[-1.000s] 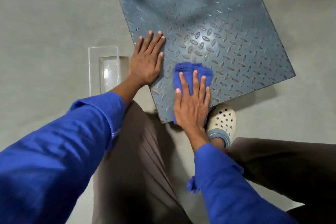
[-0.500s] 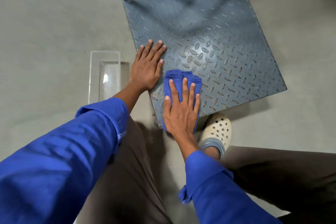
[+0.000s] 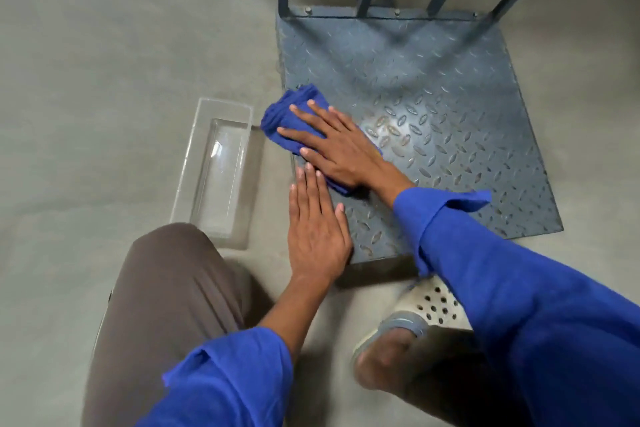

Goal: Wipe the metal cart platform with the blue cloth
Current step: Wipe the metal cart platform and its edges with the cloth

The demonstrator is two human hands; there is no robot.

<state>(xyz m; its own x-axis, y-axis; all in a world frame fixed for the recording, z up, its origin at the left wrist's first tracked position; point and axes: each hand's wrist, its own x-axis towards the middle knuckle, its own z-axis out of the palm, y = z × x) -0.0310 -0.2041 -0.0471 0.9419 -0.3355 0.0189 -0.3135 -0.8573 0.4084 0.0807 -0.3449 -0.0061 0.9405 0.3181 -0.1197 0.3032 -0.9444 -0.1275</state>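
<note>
Right hand [image 3: 341, 146] pressing blue cloth [image 3: 287, 114] flat, grip open-palmed, at platform [image 3: 450, 97] left edge; left hand [image 3: 317, 229] lying flat, holding nothing.

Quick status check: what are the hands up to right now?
Right hand flat on blue cloth, at platform's left edge. Left hand braced on near corner. Clear plastic tray alongside, not obstructing.

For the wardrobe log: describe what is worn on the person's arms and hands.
Both arms wear long, loose sleeves of bright blue cloth. The right sleeve ends in an unbuttoned cuff whose corner flares out; the left sleeve has a turned-back cuff. The left hand and right hand are bare: no gloves, rings or watch visible.
</note>
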